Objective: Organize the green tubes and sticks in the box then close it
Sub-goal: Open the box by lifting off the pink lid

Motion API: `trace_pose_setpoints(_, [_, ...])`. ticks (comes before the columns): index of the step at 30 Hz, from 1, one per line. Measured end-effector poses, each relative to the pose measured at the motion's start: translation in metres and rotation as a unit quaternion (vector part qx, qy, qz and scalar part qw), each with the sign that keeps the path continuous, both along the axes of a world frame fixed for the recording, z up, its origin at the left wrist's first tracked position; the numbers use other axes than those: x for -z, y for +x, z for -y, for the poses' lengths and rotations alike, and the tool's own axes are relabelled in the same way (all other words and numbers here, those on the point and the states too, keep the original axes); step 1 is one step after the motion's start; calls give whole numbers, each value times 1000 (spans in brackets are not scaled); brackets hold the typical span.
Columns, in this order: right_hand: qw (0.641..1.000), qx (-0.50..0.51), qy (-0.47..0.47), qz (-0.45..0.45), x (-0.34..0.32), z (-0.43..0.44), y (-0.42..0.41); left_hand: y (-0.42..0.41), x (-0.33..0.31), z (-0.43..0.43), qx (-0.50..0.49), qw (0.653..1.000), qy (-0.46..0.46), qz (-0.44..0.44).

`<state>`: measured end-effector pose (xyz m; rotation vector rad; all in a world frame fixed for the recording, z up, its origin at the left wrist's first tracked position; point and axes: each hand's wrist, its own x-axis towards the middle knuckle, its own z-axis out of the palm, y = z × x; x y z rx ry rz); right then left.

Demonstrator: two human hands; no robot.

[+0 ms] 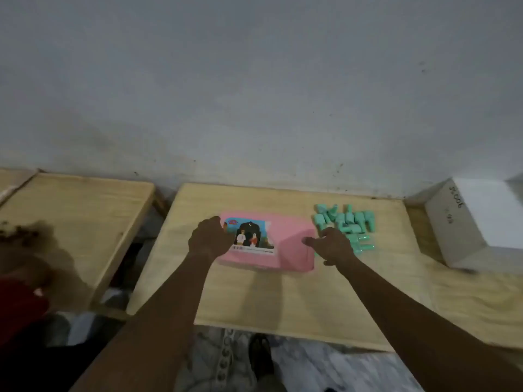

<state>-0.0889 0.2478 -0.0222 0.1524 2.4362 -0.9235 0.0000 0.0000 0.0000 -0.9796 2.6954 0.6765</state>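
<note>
A pink box (pixel 291 244) with a picture label on its lid lies shut on the wooden table (pixel 283 301). My left hand (pixel 209 239) grips the box's left edge, fingers curled over it. My right hand (pixel 331 246) rests at the box's right edge with fingers spread, thumb pointing over the lid. Just right of the box lies a pile of several green tubes and sticks (pixel 346 222), partly hidden behind my right hand. The frame is blurred, so I cannot tell whether the right hand touches the pile.
A white box (pixel 478 222) stands at the table's right end by the wall. A second wooden table (pixel 73 222) stands to the left across a gap. Something red (pixel 19 306) sits at the lower left. My foot (pixel 260 357) shows on the marbled floor.
</note>
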Motion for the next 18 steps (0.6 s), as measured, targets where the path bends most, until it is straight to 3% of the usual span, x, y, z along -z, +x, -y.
trace_pose_setpoints(2, [999,16,34,7,8,5,-3,-7,11,12,-37,999,2,-11])
trace_pose_setpoints(8, [997,66,-9,25,29,10,-5,-29,43,41,-76,997,29,19])
trace_pose_setpoints(18, [997,34,-3,74,35,16,-16,-43,61,70,-94,983,132,84])
